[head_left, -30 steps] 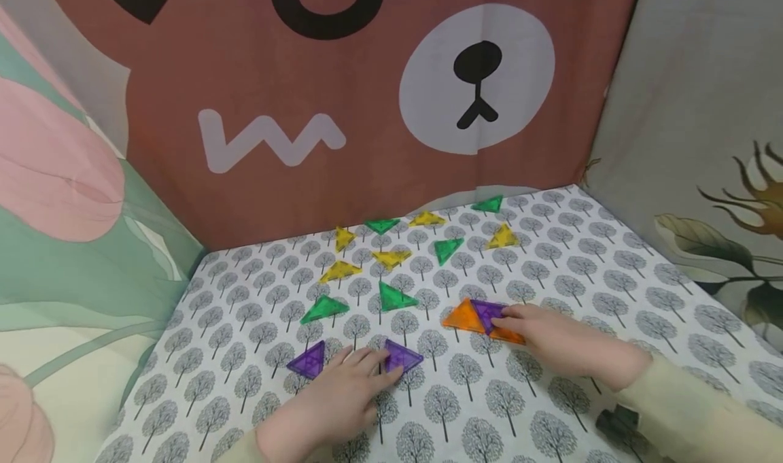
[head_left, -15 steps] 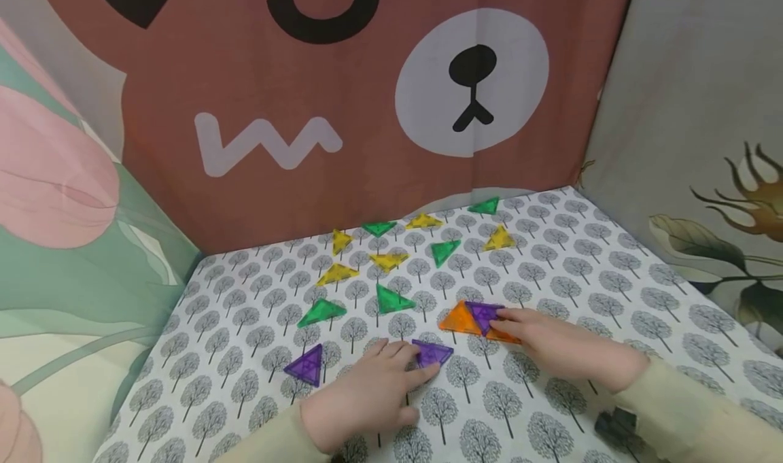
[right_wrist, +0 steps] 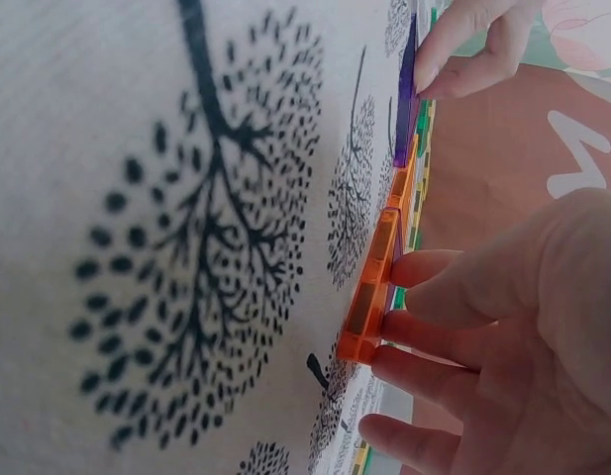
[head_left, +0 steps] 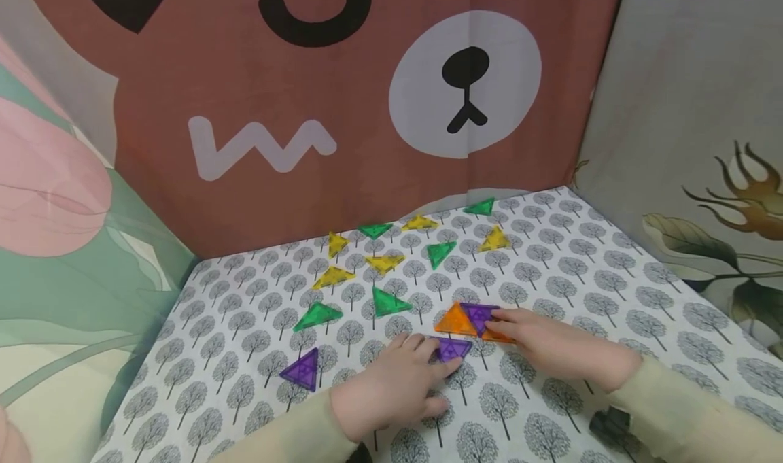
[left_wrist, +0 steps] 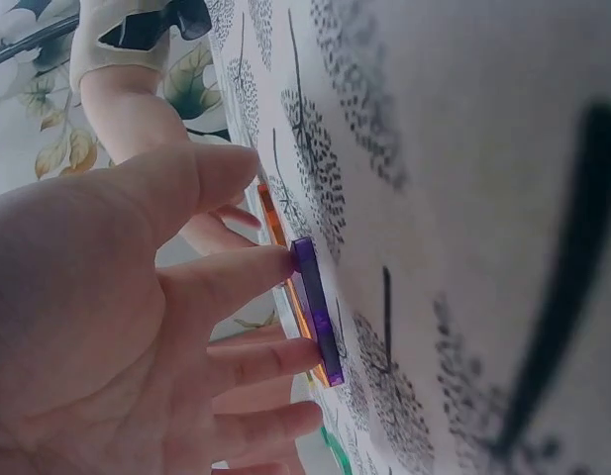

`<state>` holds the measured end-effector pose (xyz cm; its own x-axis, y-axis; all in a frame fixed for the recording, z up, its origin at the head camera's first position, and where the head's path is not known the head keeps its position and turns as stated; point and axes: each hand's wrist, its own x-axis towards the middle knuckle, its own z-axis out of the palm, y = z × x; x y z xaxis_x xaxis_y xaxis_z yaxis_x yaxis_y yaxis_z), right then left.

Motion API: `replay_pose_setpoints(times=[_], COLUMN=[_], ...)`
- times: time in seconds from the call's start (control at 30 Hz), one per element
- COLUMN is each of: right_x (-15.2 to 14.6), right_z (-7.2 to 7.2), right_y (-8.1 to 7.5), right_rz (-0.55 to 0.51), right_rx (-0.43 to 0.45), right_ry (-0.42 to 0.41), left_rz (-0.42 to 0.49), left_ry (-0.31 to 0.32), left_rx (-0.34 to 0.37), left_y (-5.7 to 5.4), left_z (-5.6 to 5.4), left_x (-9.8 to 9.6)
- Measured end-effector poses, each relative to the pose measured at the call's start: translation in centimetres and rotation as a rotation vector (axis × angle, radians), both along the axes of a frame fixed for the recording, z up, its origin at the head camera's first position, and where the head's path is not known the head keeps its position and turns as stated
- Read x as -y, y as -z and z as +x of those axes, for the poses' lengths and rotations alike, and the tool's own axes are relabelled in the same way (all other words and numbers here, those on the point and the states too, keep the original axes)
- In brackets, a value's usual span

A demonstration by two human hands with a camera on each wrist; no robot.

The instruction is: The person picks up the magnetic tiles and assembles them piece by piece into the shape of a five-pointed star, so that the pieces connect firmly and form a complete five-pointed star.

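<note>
Head, desk: white cloth printed with dark trees covers the desk (head_left: 202, 381), where translucent triangular tiles lie flat.
Head, left hand: from my remote station I watch the left hand (head_left: 397, 381), grip relaxed and fingers extended, touching the near purple tile (head_left: 451, 349).
Head, near purple tile: a glossy, see-through violet triangle with a darker rim, partly covered by the fingers, just beside the orange tiles; whether they touch, I cannot tell.
Head, right hand: its grip loose, the right hand (head_left: 547, 344) rests its fingers over a row made of the first orange tile (head_left: 454, 320), the middle purple tile (head_left: 476, 317) and the second orange tile (head_left: 498, 337), the last largely hidden.
Head, other tiles: the lone purple tile (head_left: 302, 370) lies beyond my left wrist camera's hand, to its left; green tiles (head_left: 389, 302) and yellow tiles (head_left: 333, 277) scatter toward the bear-printed backdrop (head_left: 342, 109).
Left wrist, near purple tile: I see it edge-on, deep violet along its side, with fingertips against it; the fingers stand apart, outstretched, orange showing behind.
Right wrist, second orange tile: its side glows bright amber around darker rectangular patches; my view catches fingertips touching it, the grip lightly bent, unclenched.
Right wrist, left hand: its fingertips meet the near purple tile's dark edge, close by the orange.
</note>
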<state>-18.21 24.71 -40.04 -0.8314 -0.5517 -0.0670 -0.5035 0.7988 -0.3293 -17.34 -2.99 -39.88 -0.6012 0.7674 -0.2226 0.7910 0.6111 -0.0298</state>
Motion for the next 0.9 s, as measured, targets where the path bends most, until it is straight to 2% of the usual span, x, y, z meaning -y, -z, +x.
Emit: replay_pose_setpoints(times=[0.3,0.57,0.73,0.9], right_x=[0.3,0.4,0.4,0.1], right_z=[0.0,-0.1,-0.3,-0.6], right_y=[0.2,0.1,0.1,0.2], right_rz=[-0.014,-0.013,-0.001,0.008], right_rx=[-0.034,-0.040,-0.013,0.022], right_ry=[-0.015,-0.024,-0.018,-0.004], left_rz=[-0.005,0.000,0.083,0.166], left_ry=[-0.031,-0.052,-0.114,-0.241], left_rx=[-0.019,0.014,0.050,0.003], left_y=[0.1,0.0,-1.5,-3.1], left_z=[-0.2,-0.3,0.1,1.0], left_x=[-0.7,-0.5,1.9,6.6])
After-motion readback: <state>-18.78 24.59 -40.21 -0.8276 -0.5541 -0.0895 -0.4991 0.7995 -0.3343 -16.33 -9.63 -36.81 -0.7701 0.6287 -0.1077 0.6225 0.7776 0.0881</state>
